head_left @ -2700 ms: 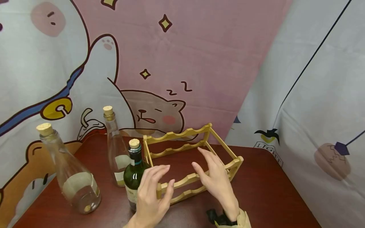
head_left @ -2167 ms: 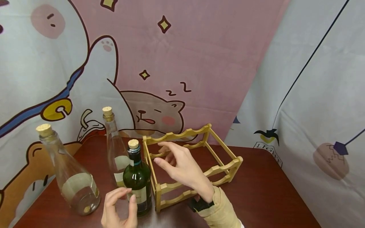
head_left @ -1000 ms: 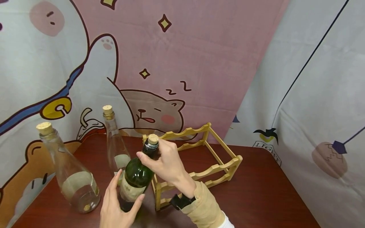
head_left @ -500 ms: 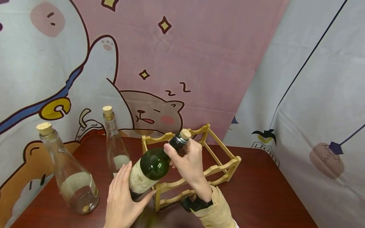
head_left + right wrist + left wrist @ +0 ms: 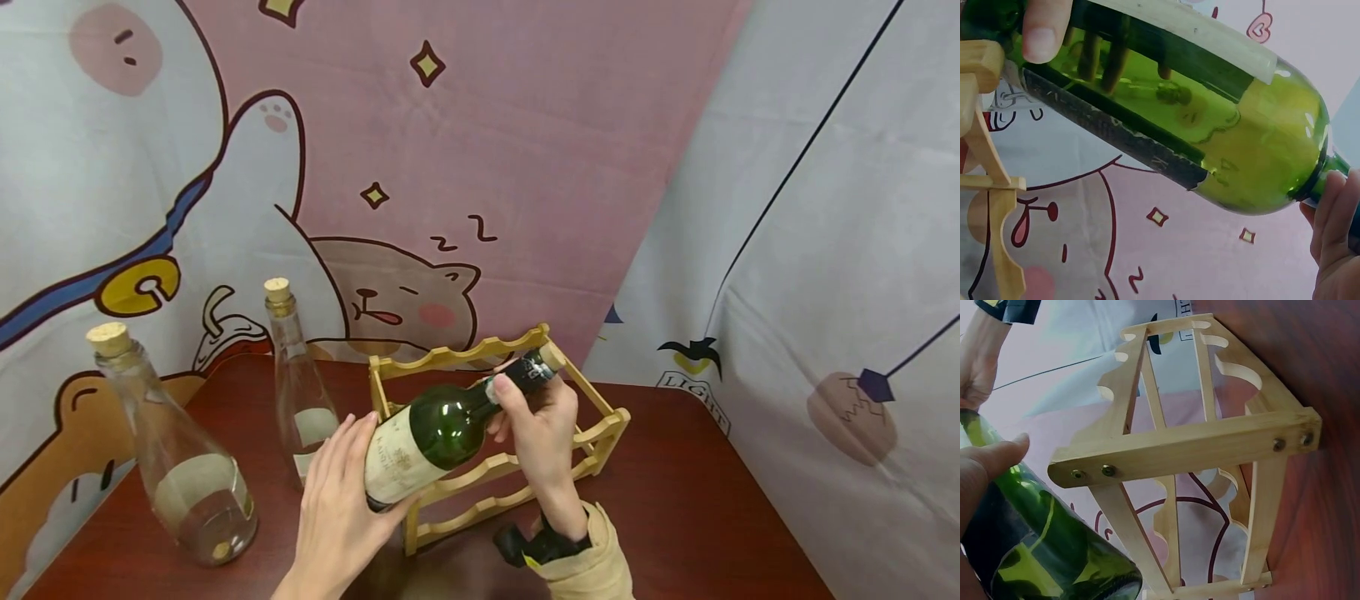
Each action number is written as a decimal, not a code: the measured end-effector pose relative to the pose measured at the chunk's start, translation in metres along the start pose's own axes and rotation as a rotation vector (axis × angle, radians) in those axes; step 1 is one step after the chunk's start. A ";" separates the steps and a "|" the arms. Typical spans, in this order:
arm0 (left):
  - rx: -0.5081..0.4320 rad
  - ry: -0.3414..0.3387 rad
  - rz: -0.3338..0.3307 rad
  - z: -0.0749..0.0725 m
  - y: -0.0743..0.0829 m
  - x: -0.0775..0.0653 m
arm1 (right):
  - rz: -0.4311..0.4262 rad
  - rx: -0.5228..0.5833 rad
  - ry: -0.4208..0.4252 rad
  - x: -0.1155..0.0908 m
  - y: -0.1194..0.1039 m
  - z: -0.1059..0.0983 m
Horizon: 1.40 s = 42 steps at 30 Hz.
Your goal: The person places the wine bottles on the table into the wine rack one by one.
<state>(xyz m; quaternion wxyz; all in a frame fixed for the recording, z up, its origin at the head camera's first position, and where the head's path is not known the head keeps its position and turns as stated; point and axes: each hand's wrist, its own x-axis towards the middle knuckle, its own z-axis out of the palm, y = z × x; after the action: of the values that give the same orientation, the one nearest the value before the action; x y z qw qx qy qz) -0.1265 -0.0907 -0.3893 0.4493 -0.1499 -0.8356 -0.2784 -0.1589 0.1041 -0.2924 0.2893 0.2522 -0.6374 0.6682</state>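
A green wine bottle (image 5: 450,425) with a cork and a cream label is held tilted well over above a wooden wine rack (image 5: 600,432), its neck pointing up to the right. My left hand (image 5: 337,500) grips it around the base, thumb underneath. Higher up, my right hand (image 5: 543,429) holds the neck just below the cork. In the left wrist view, the bottle's base (image 5: 1054,531) hangs beside the rack's end bar (image 5: 1185,447), apart from it. The right wrist view has the green glass (image 5: 1260,144) spanning both hands.
Two clear corked bottles stand upright on the left: a large one (image 5: 202,492) in front and a slimmer one (image 5: 307,400) behind. All stand on a dark red table (image 5: 697,500). A printed cloth (image 5: 525,167) hangs behind.
My hands, apart from the wine bottle at first, took hold of it. It has been lifted, tipped over to the right and brought above the rack. The clear bottles have stayed put.
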 end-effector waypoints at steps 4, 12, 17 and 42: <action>0.027 -0.031 0.002 0.003 0.002 0.003 | 0.018 0.050 0.043 0.000 0.004 -0.007; 0.071 -0.013 0.046 0.006 0.007 0.010 | 0.048 0.155 0.118 -0.002 0.013 -0.021; 0.079 -0.018 0.069 0.007 0.013 0.015 | 0.092 0.258 0.144 -0.005 0.015 -0.032; 0.206 -0.010 0.164 0.021 0.028 0.038 | -0.364 -0.748 -0.345 0.001 -0.004 -0.127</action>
<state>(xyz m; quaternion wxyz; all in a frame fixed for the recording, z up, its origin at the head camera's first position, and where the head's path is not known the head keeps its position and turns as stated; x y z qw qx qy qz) -0.1475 -0.0553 -0.3573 0.4795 -0.1720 -0.8469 -0.1527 -0.1530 0.2308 -0.2967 0.3628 0.3460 -0.8192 0.2785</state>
